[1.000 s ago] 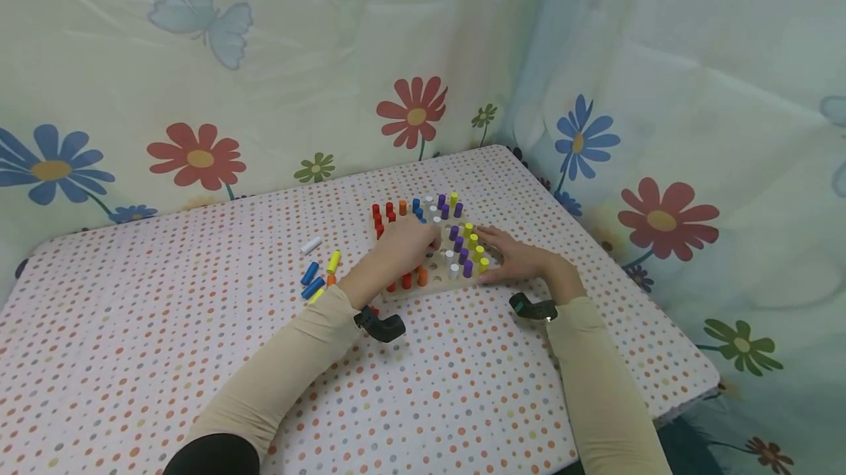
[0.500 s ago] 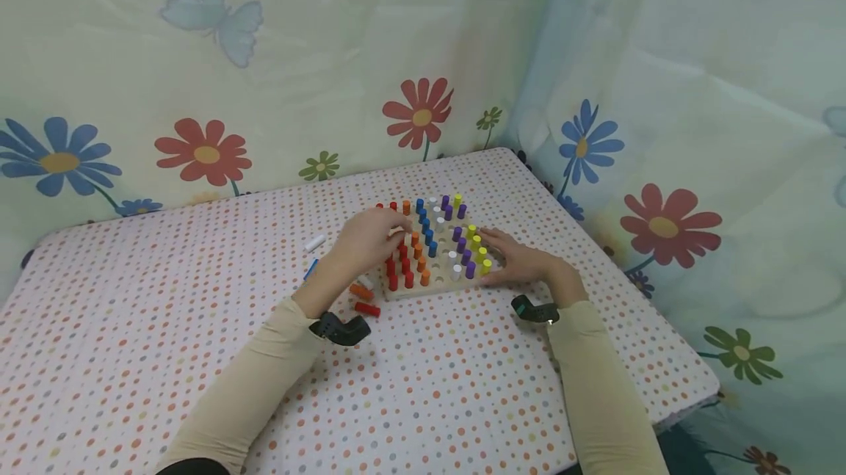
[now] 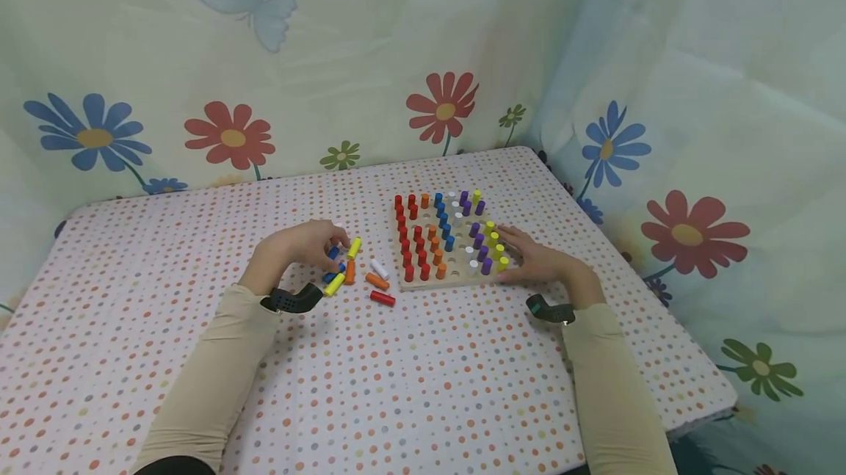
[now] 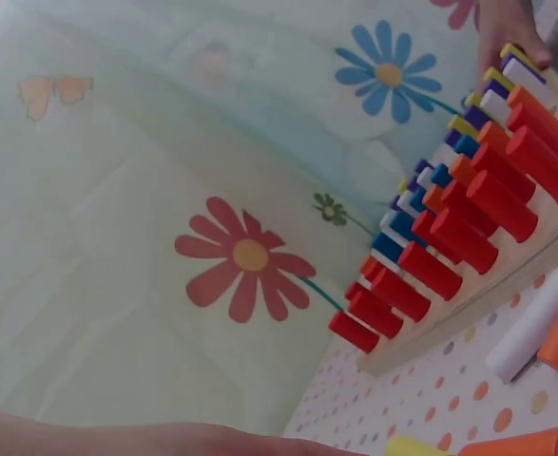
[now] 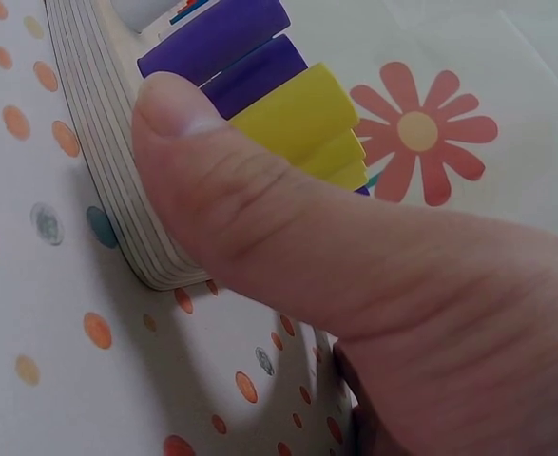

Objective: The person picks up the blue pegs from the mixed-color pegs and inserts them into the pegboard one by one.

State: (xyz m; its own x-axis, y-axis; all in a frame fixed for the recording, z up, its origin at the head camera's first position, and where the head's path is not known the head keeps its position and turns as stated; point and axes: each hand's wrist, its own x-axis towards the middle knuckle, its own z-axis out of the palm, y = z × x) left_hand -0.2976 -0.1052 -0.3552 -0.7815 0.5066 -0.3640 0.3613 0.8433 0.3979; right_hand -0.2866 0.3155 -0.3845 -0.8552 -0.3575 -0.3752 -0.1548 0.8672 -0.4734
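Observation:
A wooden pegboard (image 3: 449, 283) holds upright pegs in red, orange, blue, white, purple and yellow, with some bare holes among them. My right hand (image 3: 545, 263) rests at its right edge, fingers extended; in the right wrist view the thumb (image 5: 250, 190) lies straight along the board's corner beside purple and yellow pegs. Left of the board, my left hand (image 3: 297, 244) reaches over loose blue pegs (image 3: 333, 252), fingers bent loosely downward with the tips right at the pegs. A yellow peg (image 3: 355, 248) and an orange peg (image 3: 350, 272) lie just beyond those fingertips.
Between the left hand and the board lie a white peg (image 3: 379, 269), another orange peg (image 3: 377, 281) and a red peg (image 3: 382, 299). A second yellow peg (image 3: 334, 285) is nearer the left wrist. The dotted tablecloth (image 3: 423, 387) meets flowered curtains (image 3: 370, 56) behind and at right.
My left hand has moved left from above the board to the loose pegs, uncovering the board's red, orange and blue rows. The right hand stays at the board's edge; the head view has shifted slightly.

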